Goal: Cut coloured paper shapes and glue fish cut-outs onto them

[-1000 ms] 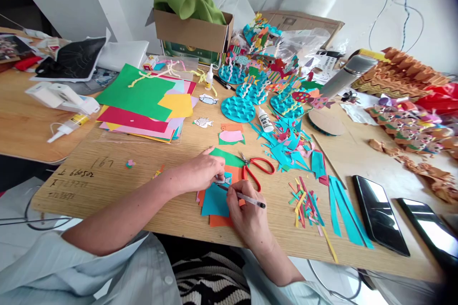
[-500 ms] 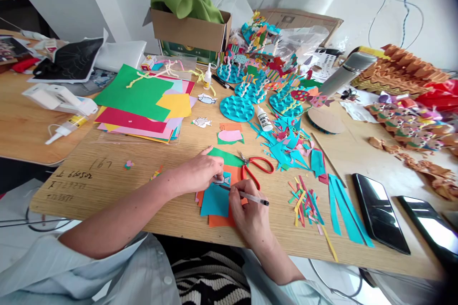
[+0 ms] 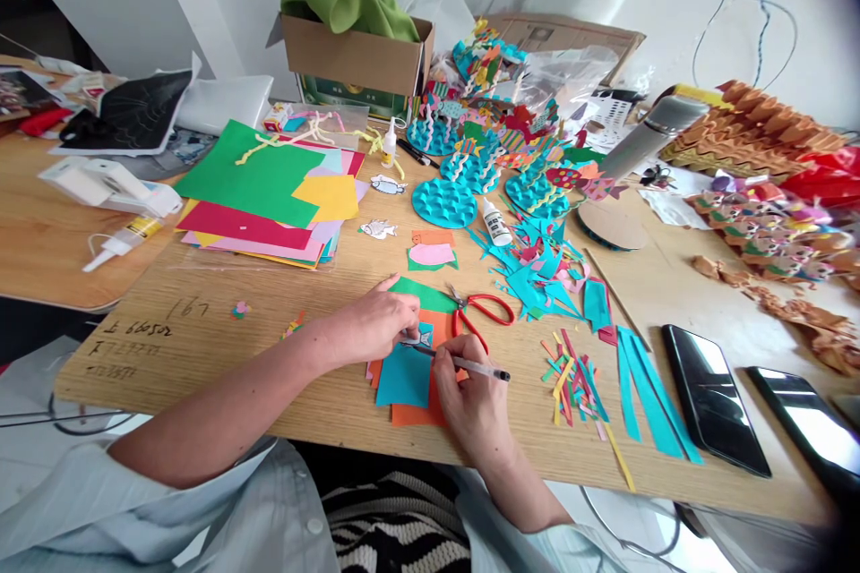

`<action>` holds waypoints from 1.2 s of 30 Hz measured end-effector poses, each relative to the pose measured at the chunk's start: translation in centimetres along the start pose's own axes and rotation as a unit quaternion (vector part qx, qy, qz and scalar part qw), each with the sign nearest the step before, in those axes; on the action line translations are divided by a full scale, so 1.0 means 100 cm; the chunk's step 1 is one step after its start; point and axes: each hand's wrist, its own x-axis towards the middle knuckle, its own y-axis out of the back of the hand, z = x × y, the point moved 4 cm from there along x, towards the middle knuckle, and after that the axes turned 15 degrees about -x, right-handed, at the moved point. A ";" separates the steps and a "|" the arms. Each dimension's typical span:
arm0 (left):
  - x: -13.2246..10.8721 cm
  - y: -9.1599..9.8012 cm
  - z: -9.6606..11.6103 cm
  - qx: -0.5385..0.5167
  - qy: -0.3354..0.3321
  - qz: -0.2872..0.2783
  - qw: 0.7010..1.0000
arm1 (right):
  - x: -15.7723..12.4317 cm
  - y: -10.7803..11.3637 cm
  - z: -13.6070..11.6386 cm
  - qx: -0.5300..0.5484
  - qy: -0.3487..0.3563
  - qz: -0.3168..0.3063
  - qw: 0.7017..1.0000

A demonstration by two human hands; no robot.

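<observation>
Left hand (image 3: 374, 327) pins a small paper fish cut-out (image 3: 422, 337) on a teal paper sheet (image 3: 403, 376). The right hand (image 3: 470, 398) has its grip closed on a thin white pen (image 3: 480, 368), apparently tracing, so the cut-out must not slip.

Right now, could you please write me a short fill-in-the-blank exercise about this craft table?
The right hand holds a ____.
The scissors beside it have ____ handles.
The cardboard box at the back holds a ____ cloth.
The left hand holds down a small ____-shaped cutout.
Missing words: pen, red, green, fish.
</observation>
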 end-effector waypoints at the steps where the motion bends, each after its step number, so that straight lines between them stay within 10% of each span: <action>1: 0.000 0.000 0.000 -0.001 0.001 0.000 1.000 | 0.000 0.000 0.000 0.000 -0.001 -0.001 1.000; 26: -0.003 -0.001 0.009 0.033 0.012 0.024 0.999 | -0.006 0.016 0.008 0.098 -0.036 0.087 0.991; 36: -0.007 -0.007 0.007 0.071 0.012 0.049 0.996 | 0.010 0.007 -0.003 -0.124 0.069 -0.051 0.989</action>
